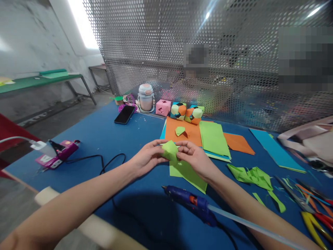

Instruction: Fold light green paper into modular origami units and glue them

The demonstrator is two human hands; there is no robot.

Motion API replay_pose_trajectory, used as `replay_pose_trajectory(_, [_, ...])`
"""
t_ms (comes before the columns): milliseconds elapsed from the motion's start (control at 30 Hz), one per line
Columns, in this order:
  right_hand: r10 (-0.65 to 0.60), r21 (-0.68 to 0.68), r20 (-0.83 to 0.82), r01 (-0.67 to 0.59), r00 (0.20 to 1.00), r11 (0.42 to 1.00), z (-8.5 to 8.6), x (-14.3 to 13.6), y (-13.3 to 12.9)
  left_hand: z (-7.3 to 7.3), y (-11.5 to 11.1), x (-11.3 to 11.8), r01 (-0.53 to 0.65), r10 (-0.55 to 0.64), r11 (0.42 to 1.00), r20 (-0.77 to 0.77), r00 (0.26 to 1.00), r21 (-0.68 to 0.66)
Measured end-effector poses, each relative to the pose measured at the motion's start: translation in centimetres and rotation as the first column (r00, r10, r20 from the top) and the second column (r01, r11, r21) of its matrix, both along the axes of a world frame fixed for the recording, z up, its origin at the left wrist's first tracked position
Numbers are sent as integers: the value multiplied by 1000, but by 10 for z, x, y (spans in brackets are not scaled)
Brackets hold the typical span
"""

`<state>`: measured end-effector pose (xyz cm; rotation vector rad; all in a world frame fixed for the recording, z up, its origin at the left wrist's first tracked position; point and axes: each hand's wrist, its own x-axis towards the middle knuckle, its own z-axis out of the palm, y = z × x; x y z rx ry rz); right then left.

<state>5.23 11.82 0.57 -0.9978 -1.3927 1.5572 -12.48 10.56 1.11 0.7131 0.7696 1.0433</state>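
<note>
Between my two hands is a small folded piece of light green paper (169,150). My left hand (148,157) pinches its left side, thumb in front and fingers behind. My right hand (191,155) grips the right edge with thumb and fingertips. Just below lies a flat green sheet (191,177), partly under the right hand. A blue hot glue gun (187,201) with a long clear glue stick rests nearer to me. Beyond my hands, a small folded green piece (180,131) sits on orange paper (170,126).
Green sheets (214,139) are stacked at the right, near crumpled green paper (251,176) and scissors (309,211). Finished paper shapes (178,110), a pink paper cube (163,107), a bottle (146,97) and a phone (125,114) line the back. A purple power strip (58,154) lies left.
</note>
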Motion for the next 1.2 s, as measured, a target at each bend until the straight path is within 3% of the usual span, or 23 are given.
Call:
replay_pose_trajectory(133, [27,20,46,-28,999,999,1,1,-2,-5,1,-2,16,-17,998,15,1000,58])
replay_pose_trajectory(367, [-36,-32,-6,35,999,999,-1,1,0,-7,1,0,45,-36,991,-72,997,125])
replay_pose_trajectory(633, [32,-84,-29,-34,999,996,-2,0,0,-5,-1,0,27,-32,993,43,999,112])
replay_pose_trajectory(967, [47,-165,-147,-72,988,984,-7,4,6,-6,1,-3,53,-52,996,-9,999,74])
replay_pose_trajectory(1100, [-31,-166,-161,4,986,986,1,12,10,-3,2,-2,1,4,995,-53,999,95])
replay_pose_trajectory(1200, [-149,-132,-131,132,980,982,8,26,16,-1,3,-3,-40,60,992,-167,984,121])
